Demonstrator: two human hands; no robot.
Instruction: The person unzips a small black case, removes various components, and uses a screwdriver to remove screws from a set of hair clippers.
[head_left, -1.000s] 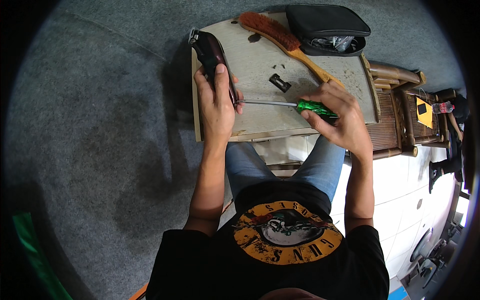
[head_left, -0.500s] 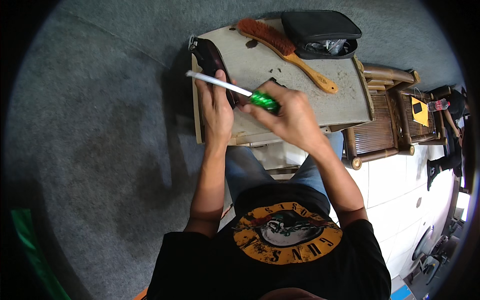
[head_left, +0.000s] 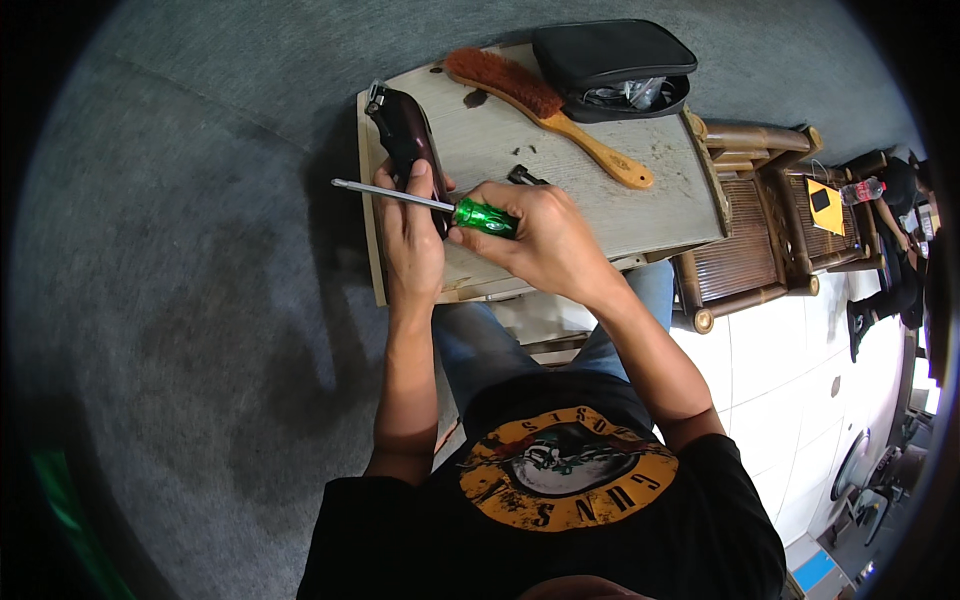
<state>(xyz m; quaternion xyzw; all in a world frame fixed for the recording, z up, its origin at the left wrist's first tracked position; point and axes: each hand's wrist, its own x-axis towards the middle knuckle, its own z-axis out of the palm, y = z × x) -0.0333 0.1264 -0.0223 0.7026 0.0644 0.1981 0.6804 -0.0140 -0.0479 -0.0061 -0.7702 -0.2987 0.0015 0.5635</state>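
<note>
My left hand [head_left: 414, 255] is closed around the lower body of a dark maroon hair clipper [head_left: 408, 130]. The clipper's metal blade end points up and away, over the table's far left corner. In my right hand [head_left: 552, 240] is a screwdriver with a clear green handle [head_left: 484, 217]. Its bare metal shaft crosses in front of my left fingers and the clipper, and its tip sticks out to the left, past the clipper. A small black part [head_left: 524, 176] lies on the table just beyond my right hand, partly hidden by it.
On the pale wooden table [head_left: 600, 225] lie a wooden-handled brush [head_left: 600, 158] with reddish bristles and an open black zip case [head_left: 612, 50] holding clear plastic. Bamboo chairs [head_left: 740, 235] stand at the right; one bears a yellow item [head_left: 825, 205] and a bottle [head_left: 862, 191]. A person sits beyond.
The screwdriver has moved left and slightly nearer me, its shaft now lying more level. Both hands keep their holds. The whole scene has shifted a little left in view.
</note>
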